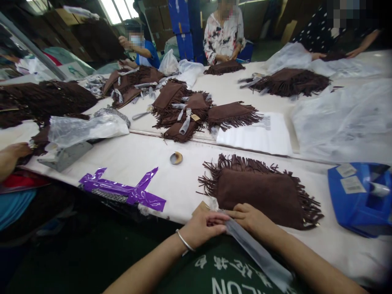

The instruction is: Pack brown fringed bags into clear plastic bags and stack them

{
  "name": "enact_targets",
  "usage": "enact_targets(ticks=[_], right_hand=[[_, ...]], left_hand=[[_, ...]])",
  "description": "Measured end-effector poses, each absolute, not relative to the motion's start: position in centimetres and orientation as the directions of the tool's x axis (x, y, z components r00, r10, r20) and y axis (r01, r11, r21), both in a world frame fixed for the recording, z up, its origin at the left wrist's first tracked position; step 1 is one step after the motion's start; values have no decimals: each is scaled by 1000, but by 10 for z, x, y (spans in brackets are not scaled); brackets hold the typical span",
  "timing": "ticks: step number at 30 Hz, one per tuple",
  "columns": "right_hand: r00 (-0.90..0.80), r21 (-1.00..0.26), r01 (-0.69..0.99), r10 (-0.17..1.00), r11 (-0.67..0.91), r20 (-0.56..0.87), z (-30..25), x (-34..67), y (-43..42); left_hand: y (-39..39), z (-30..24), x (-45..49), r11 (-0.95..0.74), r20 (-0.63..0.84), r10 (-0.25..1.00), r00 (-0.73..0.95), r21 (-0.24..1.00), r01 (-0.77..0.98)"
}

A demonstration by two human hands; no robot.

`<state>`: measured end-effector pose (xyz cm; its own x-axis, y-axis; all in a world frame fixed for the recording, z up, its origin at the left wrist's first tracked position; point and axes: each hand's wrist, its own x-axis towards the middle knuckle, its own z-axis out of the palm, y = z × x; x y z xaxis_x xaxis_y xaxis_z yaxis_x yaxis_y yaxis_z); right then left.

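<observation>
1. The fringed brown suede bag (pixel 260 196) lay flat on the white-covered table (pixel 128 163), just beyond the person's left hand (pixel 203 228) and right hand (pixel 248 218).
2. Both hands met just in front of the bag, fingers pressed together on the upper end of a translucent grey plastic strip (pixel 257 253). The exact pinch was partly hidden.
3. The strip ran from that grip down past the bag's near edge, and the hold kept it lifted off the table.
4. A kraft paper tag (pixel 200 208) showed beside the left hand, touching the bag's near corner.
5. Left of the bag lay a purple plastic wrapper (pixel 122 190), with a small round tin lid (pixel 176 158) beyond it.
6. Right of the bag sat a blue plastic pouch (pixel 359 200), set apart from the work.
</observation>
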<state>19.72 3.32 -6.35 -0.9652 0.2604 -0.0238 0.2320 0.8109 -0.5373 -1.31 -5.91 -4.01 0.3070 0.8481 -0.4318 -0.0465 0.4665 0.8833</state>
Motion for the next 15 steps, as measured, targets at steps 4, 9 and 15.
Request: enact_targets(ticks=[4, 9, 15], right_hand=[[-904, -725, 288, 426, 626, 8, -68, 217, 55], [-806, -734, 423, 590, 531, -37, -53, 206, 44], [-892, -354, 421, 453, 835, 10, -78, 186, 13]], left_hand=[[-66, -64, 16, 396, -446, 848, 286, 892, 219], [-62, -57, 4, 355, -434, 858, 276, 888, 294], [-62, -50, -41, 183, -128, 983, -131, 614, 768]])
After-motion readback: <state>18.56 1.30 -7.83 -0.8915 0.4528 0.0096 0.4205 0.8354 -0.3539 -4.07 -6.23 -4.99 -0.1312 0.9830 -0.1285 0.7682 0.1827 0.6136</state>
